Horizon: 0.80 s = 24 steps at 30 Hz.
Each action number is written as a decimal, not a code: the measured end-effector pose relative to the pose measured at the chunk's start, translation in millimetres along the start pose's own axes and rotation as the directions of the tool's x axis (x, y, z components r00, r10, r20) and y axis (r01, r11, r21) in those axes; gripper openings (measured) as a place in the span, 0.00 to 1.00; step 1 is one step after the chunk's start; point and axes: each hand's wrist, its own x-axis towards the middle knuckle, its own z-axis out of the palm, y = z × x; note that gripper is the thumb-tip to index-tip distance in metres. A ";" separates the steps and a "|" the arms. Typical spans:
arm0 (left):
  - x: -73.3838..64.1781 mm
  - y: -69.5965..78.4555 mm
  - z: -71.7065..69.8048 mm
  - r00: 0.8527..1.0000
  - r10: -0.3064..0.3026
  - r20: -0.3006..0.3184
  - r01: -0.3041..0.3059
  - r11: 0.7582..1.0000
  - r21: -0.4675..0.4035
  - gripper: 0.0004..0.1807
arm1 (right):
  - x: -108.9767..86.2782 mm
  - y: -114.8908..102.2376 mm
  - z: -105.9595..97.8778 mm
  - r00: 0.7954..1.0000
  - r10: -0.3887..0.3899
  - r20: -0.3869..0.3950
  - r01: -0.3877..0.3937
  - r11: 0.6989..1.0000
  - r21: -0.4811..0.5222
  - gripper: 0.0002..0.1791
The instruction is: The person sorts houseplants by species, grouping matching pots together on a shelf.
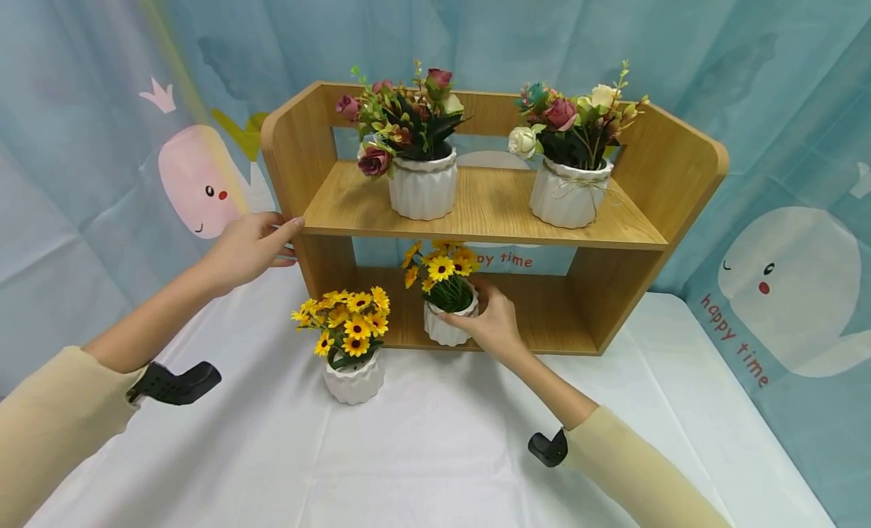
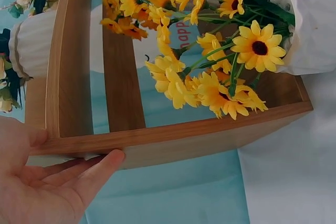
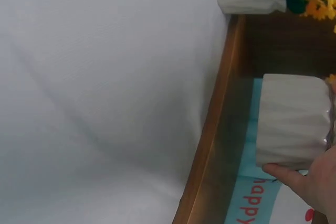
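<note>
My right hand point(image 1: 494, 321) grips a white ribbed flowerpot point(image 1: 445, 330) of yellow daisy-like flowers point(image 1: 442, 267) at the lower level of a wooden shelf point(image 1: 490, 237). In the right wrist view, the fingers point(image 3: 289, 178) lie along the side of that pot point(image 3: 294, 121). My left hand point(image 1: 248, 248) holds the shelf's left side panel, its thumb on the front edge and its fingers on the outer face, as the left wrist view shows. A second white pot point(image 1: 355, 380) of yellow flowers point(image 1: 347, 320) stands on the white cloth, in front of the shelf's left end.
Two white pots, one with dark pink roses point(image 1: 423, 184) and one with mixed roses point(image 1: 570, 195), stand on the upper board point(image 1: 490, 203). Behind the shelf hangs a blue printed curtain point(image 1: 490, 29). White cloth point(image 1: 422, 452) covers the table.
</note>
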 end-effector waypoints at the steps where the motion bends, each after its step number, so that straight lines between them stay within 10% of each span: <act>1: -0.1 0.2 -0.2 1.000 -0.002 0.000 0.002 1.000 0.003 0.38 | 1.3 -0.2 1.7 1.000 -0.002 0.002 0.002 1.000 0.002 0.40; 24: -2.1 1.0 0.1 1.000 -0.004 -0.015 0.004 1.000 0.020 0.37 | 36.3 -2.7 51.5 0.990 -0.137 0.023 0.134 0.985 0.104 0.34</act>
